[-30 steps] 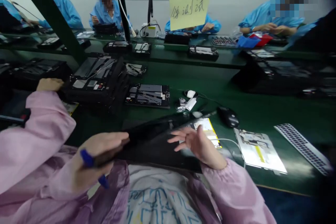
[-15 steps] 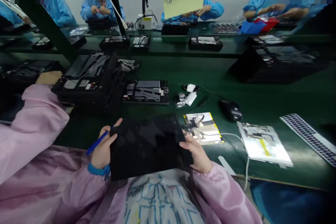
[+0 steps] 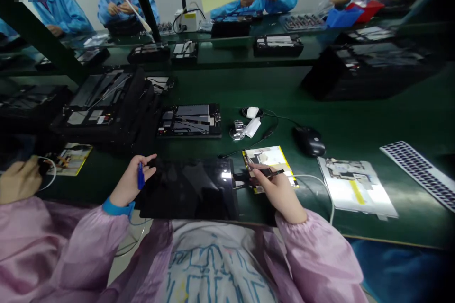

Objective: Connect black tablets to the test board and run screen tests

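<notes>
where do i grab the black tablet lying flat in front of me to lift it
Probably by the near edge of the black tablet, coming from your side. It lies flat, glass up, with that edge about at the front lip of the bench, so fingers may slip under there while the thumb sits on top. Your left hand is closest, but it holds a blue pen.
</notes>
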{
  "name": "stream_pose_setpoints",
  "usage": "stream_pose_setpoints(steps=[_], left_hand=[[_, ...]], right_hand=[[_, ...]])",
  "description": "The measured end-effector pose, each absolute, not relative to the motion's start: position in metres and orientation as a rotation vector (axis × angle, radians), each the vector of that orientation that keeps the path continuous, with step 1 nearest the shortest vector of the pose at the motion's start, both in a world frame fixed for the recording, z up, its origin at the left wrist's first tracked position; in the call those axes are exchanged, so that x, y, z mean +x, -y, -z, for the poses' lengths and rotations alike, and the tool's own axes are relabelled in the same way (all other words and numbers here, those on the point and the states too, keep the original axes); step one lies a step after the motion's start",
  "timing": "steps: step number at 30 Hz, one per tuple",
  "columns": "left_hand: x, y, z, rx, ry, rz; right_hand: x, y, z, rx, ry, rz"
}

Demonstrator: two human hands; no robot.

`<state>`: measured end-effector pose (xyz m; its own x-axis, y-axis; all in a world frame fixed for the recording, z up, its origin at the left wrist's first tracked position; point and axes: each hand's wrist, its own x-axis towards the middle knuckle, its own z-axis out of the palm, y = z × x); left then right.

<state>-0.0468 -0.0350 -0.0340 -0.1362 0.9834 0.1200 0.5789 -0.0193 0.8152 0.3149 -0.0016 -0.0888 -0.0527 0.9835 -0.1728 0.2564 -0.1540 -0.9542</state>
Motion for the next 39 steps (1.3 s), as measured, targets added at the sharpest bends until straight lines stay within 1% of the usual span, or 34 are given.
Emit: stream_pose_setpoints(steps=[3, 5, 7, 9, 11, 12, 15, 17, 21, 24, 27, 31, 39], left_hand=[[-0.042, 0.029, 0.010, 1.708, -1.950, -0.772], [-0.023, 0.021, -0.007, 1.839, -2.048, -0.705], [0.007, 0.010, -0.021, 1.988, -1.911, -0.594], [0.047, -0.003, -0.025, 2.080, -1.545, -0.378], [0.088, -0.017, -0.018, 2.064, -1.235, -0.266], [0.107, -0.023, -0.010, 2.066, -1.160, -0.251], [0.154, -0.042, 0.020, 2.012, -1.106, -0.260], [0.171, -0.052, 0.037, 1.856, -1.068, -0.285], [0.177, -0.064, 0.048, 1.579, -1.062, -0.392], [0.170, -0.067, 0.047, 1.727, -1.179, -0.429], [0.165, -0.067, 0.050, 1.909, -1.230, -0.353], [0.168, -0.065, 0.058, 2.000, -1.304, -0.226], [0.176, -0.063, 0.063, 2.199, -1.455, -0.038]], right_hand=[[0.319, -0.005, 0.090, -1.494, 1.490, -1.127], [0.319, -0.008, 0.093, -1.470, 1.556, -1.054], [0.319, -0.011, 0.094, -1.442, 1.616, -0.947], [0.320, -0.013, 0.094, -1.429, 1.664, -0.866], [0.322, -0.013, 0.091, -1.434, 1.687, -0.884], [0.324, -0.014, 0.089, -1.430, 1.689, -0.925], [0.329, -0.014, 0.086, -1.388, 1.644, -1.059], [0.333, -0.015, 0.087, -1.375, 1.579, -1.104], [0.340, -0.014, 0.096, -1.426, 1.568, -1.040], [0.343, -0.011, 0.102, -1.397, 1.692, -0.878], [0.347, -0.008, 0.107, -1.334, 1.814, -0.778], [0.350, -0.004, 0.112, -1.286, 1.973, -0.721], [0.342, 0.001, 0.118, -1.354, 1.974, -0.656]])
